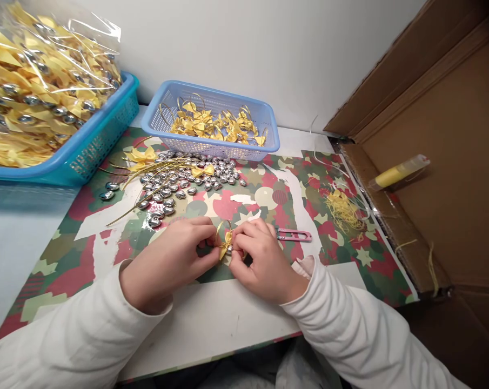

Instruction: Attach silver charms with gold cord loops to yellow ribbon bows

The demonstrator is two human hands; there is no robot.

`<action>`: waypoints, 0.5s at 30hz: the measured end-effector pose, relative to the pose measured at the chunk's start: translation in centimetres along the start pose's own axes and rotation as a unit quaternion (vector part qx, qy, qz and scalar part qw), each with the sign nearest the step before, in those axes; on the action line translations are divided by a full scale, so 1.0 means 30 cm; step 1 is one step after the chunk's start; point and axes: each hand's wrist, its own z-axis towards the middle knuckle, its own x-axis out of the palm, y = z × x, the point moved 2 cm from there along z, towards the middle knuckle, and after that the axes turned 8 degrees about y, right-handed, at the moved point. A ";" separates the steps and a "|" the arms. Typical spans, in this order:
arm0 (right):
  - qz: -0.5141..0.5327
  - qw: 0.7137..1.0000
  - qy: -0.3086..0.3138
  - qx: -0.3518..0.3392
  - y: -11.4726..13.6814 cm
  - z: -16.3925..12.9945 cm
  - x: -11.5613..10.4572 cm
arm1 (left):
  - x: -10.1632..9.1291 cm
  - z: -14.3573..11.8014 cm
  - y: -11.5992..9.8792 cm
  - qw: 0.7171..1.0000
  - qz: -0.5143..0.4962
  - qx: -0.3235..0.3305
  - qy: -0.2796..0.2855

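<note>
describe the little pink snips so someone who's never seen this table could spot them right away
Start at the camouflage-patterned table mat and find the right hand near its middle. Just right of its knuckles lie the small pink-handled thread snips, flat on the mat. Unlike the silver heart-shaped beads and yellow ribbon bows around, they are the only pink tool.

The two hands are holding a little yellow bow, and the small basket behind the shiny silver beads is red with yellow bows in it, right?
Almost. The small basket is blue, not red; the head view shows it. The rest holds: the left hand and right hand pinch a little yellow bow together, the basket holds yellow bows, and it stands behind the silver beads.
</note>
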 end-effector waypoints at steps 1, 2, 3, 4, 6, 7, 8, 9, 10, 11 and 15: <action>-0.003 1.000 0.003 0.001 0.001 0.000 0.000 | 0.000 0.000 -0.001 1.000 -0.002 -0.007 0.002; -0.006 1.000 0.005 0.003 0.001 0.000 0.001 | -0.001 0.001 -0.001 1.000 -0.006 -0.015 0.005; -0.008 1.000 0.005 0.004 0.001 0.000 0.002 | -0.002 0.001 -0.002 1.000 -0.010 -0.024 0.008; -0.011 1.000 0.003 0.004 0.001 0.000 0.003 | -0.002 0.002 -0.003 0.999 -0.015 -0.033 0.012; -0.013 1.000 -0.007 0.002 0.000 0.000 0.005 | -0.004 0.003 -0.004 0.998 -0.029 -0.052 0.020; -0.014 1.000 -0.014 0.000 -0.001 0.000 0.006 | -0.004 0.003 -0.005 0.997 -0.036 -0.062 0.023; -0.016 1.000 -0.022 -0.004 -0.002 -0.001 0.008 | -0.004 0.005 -0.005 0.996 -0.043 -0.072 0.026; -0.018 0.999 -0.032 -0.008 -0.003 -0.001 0.009 | -0.003 0.006 -0.006 0.995 -0.052 -0.081 0.029; -0.021 0.999 -0.042 -0.014 -0.004 -0.001 0.010 | -0.003 0.007 -0.006 0.994 -0.060 -0.090 0.031; -0.024 0.998 -0.052 -0.019 -0.004 -0.002 0.011 | -0.002 0.009 -0.007 0.992 -0.070 -0.097 0.032; -0.036 0.995 -0.088 -0.039 0.000 -0.003 0.011 | -0.002 0.008 -0.012 0.984 -0.125 -0.118 0.037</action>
